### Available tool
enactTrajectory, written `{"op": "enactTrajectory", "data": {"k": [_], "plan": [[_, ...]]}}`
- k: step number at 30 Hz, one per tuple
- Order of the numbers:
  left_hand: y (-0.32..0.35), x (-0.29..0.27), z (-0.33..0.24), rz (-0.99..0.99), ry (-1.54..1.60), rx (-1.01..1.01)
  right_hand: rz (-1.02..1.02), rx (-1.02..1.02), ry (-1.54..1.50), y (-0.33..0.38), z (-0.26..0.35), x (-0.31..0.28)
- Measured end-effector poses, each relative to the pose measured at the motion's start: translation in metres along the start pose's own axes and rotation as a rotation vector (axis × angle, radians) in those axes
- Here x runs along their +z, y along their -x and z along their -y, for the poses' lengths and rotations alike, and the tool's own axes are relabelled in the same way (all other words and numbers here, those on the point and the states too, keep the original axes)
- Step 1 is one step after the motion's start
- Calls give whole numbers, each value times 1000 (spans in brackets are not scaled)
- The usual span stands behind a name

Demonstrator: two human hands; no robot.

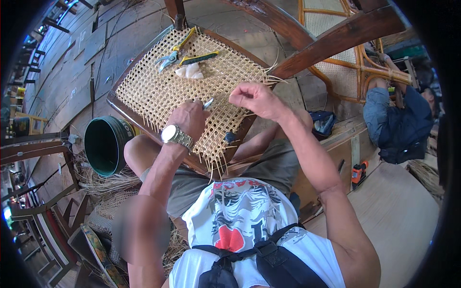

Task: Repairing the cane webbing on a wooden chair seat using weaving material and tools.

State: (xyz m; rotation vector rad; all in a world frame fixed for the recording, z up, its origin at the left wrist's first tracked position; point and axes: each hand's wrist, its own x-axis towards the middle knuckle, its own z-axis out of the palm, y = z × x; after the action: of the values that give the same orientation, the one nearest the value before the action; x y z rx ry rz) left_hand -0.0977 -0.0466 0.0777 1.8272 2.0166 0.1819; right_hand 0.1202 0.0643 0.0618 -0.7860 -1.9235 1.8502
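A woven cane seat panel (158,89) in a brown wooden chair frame lies in front of me, loose strand ends sticking out along its edges. My left hand (188,119), a watch on its wrist, rests on the weave. It is closed round a small tool with a pointed metal tip (208,103); the handle is hidden. Just above the panel's right side, my right hand (257,100) is closed in a pinch; what it holds, if anything, cannot be made out. Pruning shears (169,60) with yellow-and-dark handles lie on the far weave beside a crumpled white lump (190,72).
A dark round object (230,137) sits on the near weave. Wooden chair legs (336,41) rise at the far right. A dark green bucket (103,146) lies tilted at left, near loose cane strands (110,185). At right are an orange tool (359,172) and another person (396,115) by a rattan chair.
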Motion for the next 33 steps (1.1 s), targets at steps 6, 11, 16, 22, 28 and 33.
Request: {"op": "enactTrajectory", "data": {"k": [6, 11, 16, 22, 28, 33], "plan": [[-8, 3, 7, -41, 82, 53, -268, 87, 447, 1, 9, -5], [6, -17, 56, -48, 22, -155, -61, -108, 1085, 3, 2, 6], [25, -26, 86, -168, 7, 6, -302, -275, 719, 14, -12, 17], [34, -31, 112, -128, 221, 203, -255, -156, 722, 15, -28, 9], [40, -60, 164, -194, -32, -8, -166, -195, 663, 22, -28, 2], [64, -119, 119, -177, 439, -22, -225, -117, 546, -11, -9, 28]]}}
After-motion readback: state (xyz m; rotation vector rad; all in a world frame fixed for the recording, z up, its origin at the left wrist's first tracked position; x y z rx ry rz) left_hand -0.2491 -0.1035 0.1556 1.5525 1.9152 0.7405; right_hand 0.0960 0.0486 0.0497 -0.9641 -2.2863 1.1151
